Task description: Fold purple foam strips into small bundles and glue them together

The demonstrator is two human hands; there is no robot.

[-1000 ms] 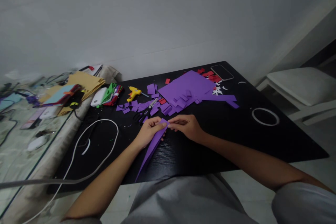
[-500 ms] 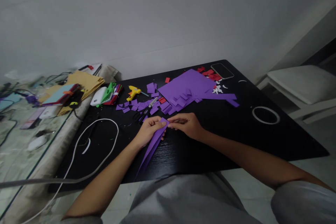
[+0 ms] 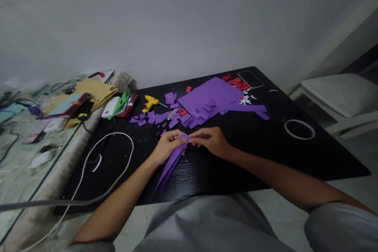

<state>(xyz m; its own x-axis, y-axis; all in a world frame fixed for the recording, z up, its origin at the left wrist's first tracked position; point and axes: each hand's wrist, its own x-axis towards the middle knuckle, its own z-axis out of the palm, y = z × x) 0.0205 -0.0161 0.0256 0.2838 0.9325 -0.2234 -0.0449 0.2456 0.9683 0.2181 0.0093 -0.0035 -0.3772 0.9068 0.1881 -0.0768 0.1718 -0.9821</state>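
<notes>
A long folded strip of purple paper (image 3: 171, 165) slants above the front of the black table (image 3: 227, 169). My left hand (image 3: 167, 147) is closed on it near its top end, the thumb lying over the paper. My right hand (image 3: 211, 141) pinches the strip's upper right corner between thumb and fingers. Just beyond my left hand lie black-handled scissors (image 3: 163, 124) among small purple paper pieces (image 3: 161, 118). A large purple sheet (image 3: 212, 94) with cut pieces on it rests farther back.
A yellow glue gun (image 3: 150, 103) lies behind the scissors. White cable (image 3: 131, 153) loops across the table's left part. On the right are a white ring (image 3: 299, 129) and a phone (image 3: 250, 79), with red scraps (image 3: 238, 82) near it. A white chair (image 3: 342, 94) stands beyond.
My hands stay nearly in place with the same grip. The lower end of the purple strip has shifted slightly.
</notes>
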